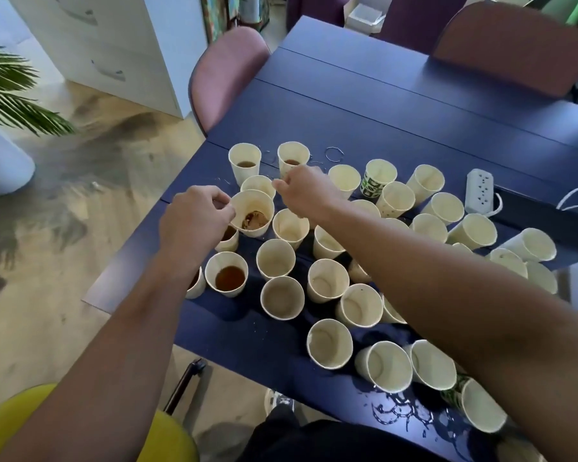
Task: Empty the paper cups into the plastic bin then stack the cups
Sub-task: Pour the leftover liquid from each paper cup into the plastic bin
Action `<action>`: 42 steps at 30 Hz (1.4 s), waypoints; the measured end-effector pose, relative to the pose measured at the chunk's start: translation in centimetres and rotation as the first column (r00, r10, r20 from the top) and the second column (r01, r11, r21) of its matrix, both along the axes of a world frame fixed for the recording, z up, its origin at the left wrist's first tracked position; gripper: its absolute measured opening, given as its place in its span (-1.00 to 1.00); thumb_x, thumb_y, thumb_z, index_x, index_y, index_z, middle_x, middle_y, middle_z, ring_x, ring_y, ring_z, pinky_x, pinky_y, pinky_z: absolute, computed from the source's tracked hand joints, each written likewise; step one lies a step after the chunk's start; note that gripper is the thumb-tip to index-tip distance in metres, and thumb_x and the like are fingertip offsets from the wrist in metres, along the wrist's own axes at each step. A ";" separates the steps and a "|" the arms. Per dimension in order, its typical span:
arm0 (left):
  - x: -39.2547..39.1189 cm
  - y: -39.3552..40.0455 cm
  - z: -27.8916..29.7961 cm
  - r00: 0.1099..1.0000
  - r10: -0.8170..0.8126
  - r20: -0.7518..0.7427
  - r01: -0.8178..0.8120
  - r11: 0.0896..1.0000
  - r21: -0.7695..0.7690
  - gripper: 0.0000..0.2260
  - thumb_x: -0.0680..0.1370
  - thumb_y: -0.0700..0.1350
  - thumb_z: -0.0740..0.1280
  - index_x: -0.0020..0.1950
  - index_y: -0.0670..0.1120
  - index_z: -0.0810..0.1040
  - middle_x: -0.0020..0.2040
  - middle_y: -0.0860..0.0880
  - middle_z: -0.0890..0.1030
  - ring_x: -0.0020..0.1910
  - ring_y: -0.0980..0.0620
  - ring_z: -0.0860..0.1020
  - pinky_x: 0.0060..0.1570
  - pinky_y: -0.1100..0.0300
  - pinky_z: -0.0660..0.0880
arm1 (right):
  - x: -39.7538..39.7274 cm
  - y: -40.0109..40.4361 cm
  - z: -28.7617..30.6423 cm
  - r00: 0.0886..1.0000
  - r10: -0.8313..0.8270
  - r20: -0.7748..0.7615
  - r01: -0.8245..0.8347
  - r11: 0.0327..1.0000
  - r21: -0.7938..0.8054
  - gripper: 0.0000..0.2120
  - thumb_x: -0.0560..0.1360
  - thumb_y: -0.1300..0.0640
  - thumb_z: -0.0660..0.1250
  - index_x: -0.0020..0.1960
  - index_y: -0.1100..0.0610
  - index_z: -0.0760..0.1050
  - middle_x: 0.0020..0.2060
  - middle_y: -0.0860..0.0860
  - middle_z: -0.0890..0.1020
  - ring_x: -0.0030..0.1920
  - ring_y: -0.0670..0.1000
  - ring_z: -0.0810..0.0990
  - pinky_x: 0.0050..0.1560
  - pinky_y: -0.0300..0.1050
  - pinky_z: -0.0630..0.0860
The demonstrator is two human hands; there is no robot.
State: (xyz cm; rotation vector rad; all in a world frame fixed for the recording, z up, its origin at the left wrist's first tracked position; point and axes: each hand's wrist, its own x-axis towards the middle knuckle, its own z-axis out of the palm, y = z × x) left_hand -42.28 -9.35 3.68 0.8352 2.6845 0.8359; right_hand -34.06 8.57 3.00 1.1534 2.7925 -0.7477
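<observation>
Several cream paper cups stand on a dark blue table [364,105]. My left hand [194,218] pinches the rim of a paper cup [252,213] with brown residue at its bottom, lifted slightly and tilted. My right hand [302,191] reaches over the cups toward a far cup [292,158] holding brown liquid; its fingers are curled near that cup's rim and I cannot tell whether they grip it. Another cup [227,273] near the table's left edge holds brown liquid. No plastic bin shows.
A white power strip [479,190] with a cable lies at the right. Liquid is spilled on the table's near part [397,408]. Pink chairs [224,71] stand at the far side, a yellow seat [161,438] near me, a plant [10,91] at left.
</observation>
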 end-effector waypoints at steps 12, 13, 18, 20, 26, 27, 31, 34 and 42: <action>-0.2 -0.8 -1.1 1.000 0.008 0.012 -0.008 1.000 -0.006 -0.88 0.57 0.07 0.36 -0.01 0.09 0.67 -0.14 0.06 0.69 -0.11 -0.04 0.63 -0.06 -0.05 0.62 | -4.3 0.5 -2.9 0.980 -0.003 0.200 0.030 0.991 -0.133 -0.95 0.54 0.29 0.32 -0.07 0.23 0.56 -0.22 0.14 0.66 -0.23 0.09 0.70 -0.14 0.04 0.69; -0.2 -0.9 -1.2 1.000 0.012 0.016 -0.012 1.000 -0.008 -0.88 0.57 0.08 0.36 -0.01 0.09 0.66 -0.14 0.06 0.69 -0.12 -0.04 0.63 -0.06 -0.05 0.62 | -4.4 0.5 -3.0 0.979 0.013 0.203 0.013 0.992 -0.124 -0.95 0.54 0.29 0.30 -0.06 0.21 0.54 -0.22 0.12 0.64 -0.22 0.07 0.68 -0.15 -0.01 0.68; -0.4 -1.2 -1.9 1.000 0.014 0.021 -0.014 1.000 0.006 -0.86 0.58 0.07 0.36 0.02 0.08 0.68 -0.13 0.05 0.70 -0.13 -0.02 0.64 -0.09 -0.03 0.63 | -4.6 0.3 -3.2 0.981 0.036 0.193 -0.023 0.997 -0.067 -0.92 0.53 0.29 0.28 -0.08 0.13 0.47 -0.25 0.06 0.53 -0.27 0.01 0.53 -0.39 -0.15 0.42; -0.5 -1.3 -2.1 1.000 0.020 0.015 -0.020 1.000 0.010 -0.86 0.58 0.06 0.36 0.02 0.07 0.68 -0.13 0.05 0.70 -0.13 -0.02 0.64 -0.08 -0.03 0.62 | -4.6 0.4 -3.3 0.986 0.024 0.165 -0.013 0.997 -0.071 -0.92 0.52 0.30 0.27 -0.07 0.15 0.50 -0.24 0.07 0.55 -0.25 0.02 0.56 -0.35 -0.14 0.49; -1.3 -0.6 -1.9 1.000 0.006 -0.008 -0.006 1.000 0.003 -0.84 0.59 0.02 0.37 0.07 0.01 0.69 -0.09 0.03 0.71 -0.12 0.01 0.64 -0.08 0.01 0.62 | -4.1 1.4 -1.2 0.996 -0.089 0.022 0.090 0.995 -0.048 -0.88 0.52 0.18 0.23 -0.19 0.09 0.45 -0.22 0.07 0.58 -0.21 0.08 0.60 -0.24 -0.07 0.57; -1.5 -0.3 -1.8 1.000 0.005 -0.017 -0.005 1.000 0.001 -0.83 0.59 0.02 0.37 0.08 0.01 0.69 -0.08 0.03 0.71 -0.12 0.01 0.63 -0.07 0.01 0.62 | -3.9 1.7 -0.6 0.994 -0.113 -0.009 0.112 0.993 -0.045 -0.85 0.53 0.15 0.23 -0.23 0.08 0.42 -0.23 0.07 0.56 -0.22 0.09 0.59 -0.28 -0.09 0.52; -2.7 1.9 -2.0 0.999 0.009 -0.046 -0.011 0.999 -0.031 -0.82 0.59 0.02 0.37 0.11 -0.02 0.69 -0.04 0.00 0.70 -0.07 -0.02 0.62 -0.06 -0.01 0.60 | -2.3 2.9 2.0 0.967 -0.198 -0.158 0.193 0.980 -0.048 -0.78 0.51 0.01 0.22 -0.16 0.13 0.53 -0.17 0.09 0.62 -0.19 0.13 0.63 -0.14 0.05 0.63; -3.1 3.6 -3.2 0.997 -0.021 -0.071 0.014 0.996 -0.094 -0.82 0.60 -0.01 0.35 0.09 -0.04 0.69 -0.02 -0.04 0.70 -0.04 -0.05 0.62 0.10 -0.11 0.55 | -0.6 3.6 3.8 0.958 -0.218 -0.186 0.224 0.974 0.015 -0.75 0.51 -0.02 0.22 -0.15 0.13 0.56 -0.22 0.06 0.62 -0.26 0.09 0.62 -0.17 0.02 0.63; -3.3 5.9 -5.6 0.989 -0.100 -0.112 0.061 0.949 -0.309 -0.79 0.63 0.01 0.26 0.03 0.01 0.69 -0.14 -0.01 0.62 -0.07 -0.09 0.52 0.10 -0.06 0.25 | 4.2 3.8 5.6 0.968 -0.213 -0.137 0.225 0.971 0.079 -0.71 0.54 -0.01 0.23 -0.29 0.12 0.49 -0.33 0.04 0.56 -0.39 0.04 0.48 -0.36 -0.14 0.41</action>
